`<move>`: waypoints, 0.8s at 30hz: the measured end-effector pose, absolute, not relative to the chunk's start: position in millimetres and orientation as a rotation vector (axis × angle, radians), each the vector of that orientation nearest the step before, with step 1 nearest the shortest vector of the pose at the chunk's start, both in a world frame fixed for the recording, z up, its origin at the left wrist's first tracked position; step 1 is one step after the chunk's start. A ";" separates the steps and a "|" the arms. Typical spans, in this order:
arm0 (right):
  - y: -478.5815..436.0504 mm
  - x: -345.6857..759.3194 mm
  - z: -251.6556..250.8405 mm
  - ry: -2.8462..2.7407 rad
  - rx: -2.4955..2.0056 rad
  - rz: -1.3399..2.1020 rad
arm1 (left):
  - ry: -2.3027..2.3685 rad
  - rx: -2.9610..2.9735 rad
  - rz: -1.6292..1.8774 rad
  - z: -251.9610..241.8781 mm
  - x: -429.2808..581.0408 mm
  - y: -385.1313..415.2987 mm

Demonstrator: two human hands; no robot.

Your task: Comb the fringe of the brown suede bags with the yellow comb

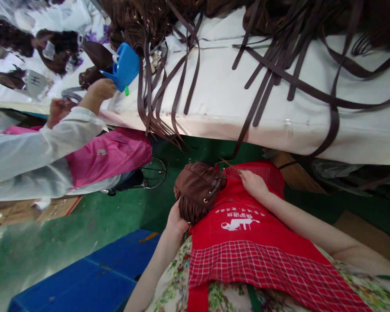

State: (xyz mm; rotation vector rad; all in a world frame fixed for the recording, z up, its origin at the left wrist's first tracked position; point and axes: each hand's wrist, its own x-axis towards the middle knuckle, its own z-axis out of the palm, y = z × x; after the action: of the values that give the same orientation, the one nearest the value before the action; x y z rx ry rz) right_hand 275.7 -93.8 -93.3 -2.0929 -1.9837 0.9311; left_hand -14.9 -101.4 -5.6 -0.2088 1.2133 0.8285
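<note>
Red apron cloth [247, 242], checked at its border, spreads over the person's front at five o'clock. Against its left edge, toward six o'clock and just below centre, sits a brown gathered pouch [195, 186] with gold eyelets. At the pouch's seven o'clock, the left hand [177, 219] has its grip closed on it, fingers mostly hidden; at its three o'clock, the right hand [253, 184] pinches a thin brown cord [229, 164]. Up at twelve, dark straps [334, 125] trail over the white worktop [221, 91]. Toward ten, a co-worker's hand [100, 91] is beside a blue plastic object [128, 65].
</note>
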 end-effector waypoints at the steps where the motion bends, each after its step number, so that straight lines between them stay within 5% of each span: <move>1: -89.7 283.4 -97.5 -1.928 -2.198 0.910 | 1.209 -0.201 0.841 -5.4 -15.1 -101.6; 24: -112.0 341.9 -139.3 -1.801 -2.238 0.650 | 1.534 0.078 0.843 -24.1 -29.9 -84.1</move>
State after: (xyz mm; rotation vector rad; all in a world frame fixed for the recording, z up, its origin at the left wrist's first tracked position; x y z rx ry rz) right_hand 341.9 -112.0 -139.3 -2.2384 -1.8006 0.6503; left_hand -29.9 -84.1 -24.1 0.0782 1.5344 0.8429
